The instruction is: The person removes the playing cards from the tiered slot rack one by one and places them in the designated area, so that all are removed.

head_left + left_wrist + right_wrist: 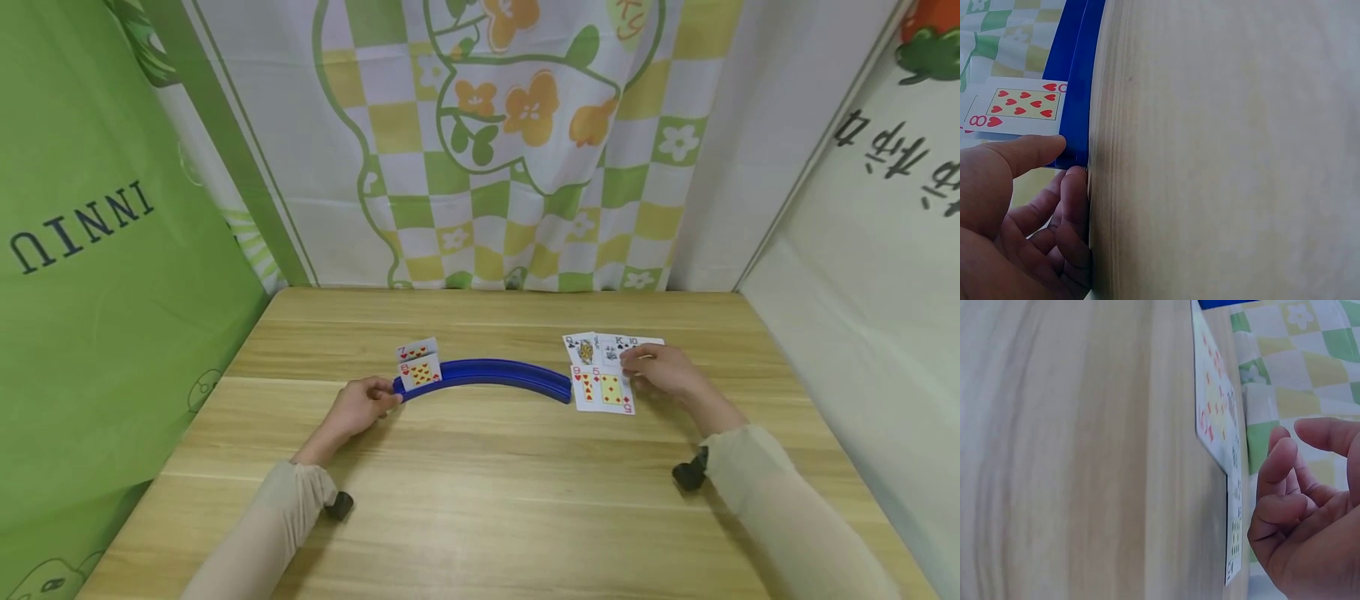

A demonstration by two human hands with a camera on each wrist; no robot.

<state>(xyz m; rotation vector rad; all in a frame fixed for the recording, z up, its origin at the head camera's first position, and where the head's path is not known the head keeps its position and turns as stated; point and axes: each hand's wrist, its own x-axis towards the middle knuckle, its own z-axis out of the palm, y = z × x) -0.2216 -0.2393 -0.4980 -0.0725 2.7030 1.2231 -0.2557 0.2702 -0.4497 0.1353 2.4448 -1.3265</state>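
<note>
A curved blue playing card holder (498, 370) lies on the table. My left hand (365, 407) pinches its left end, and in the left wrist view the thumb (1041, 150) presses on the blue rim. Two cards stand in the slot there: an eight of hearts (420, 374) in front of a seven of hearts (417, 347). By the holder's right end lie several loose cards, among them a nine of hearts (582, 388) and a five of diamonds (613, 392). Over their right side hovers my right hand (663, 369), its loosely bent fingers holding nothing in the right wrist view (1316, 506).
Behind the cards lie a queen (580, 348) and a king (610, 348), overlapping, with a ten partly under my right hand. The wooden table (480, 500) meets a patterned curtain (517, 208) at its far edge. Cloth walls stand left and right.
</note>
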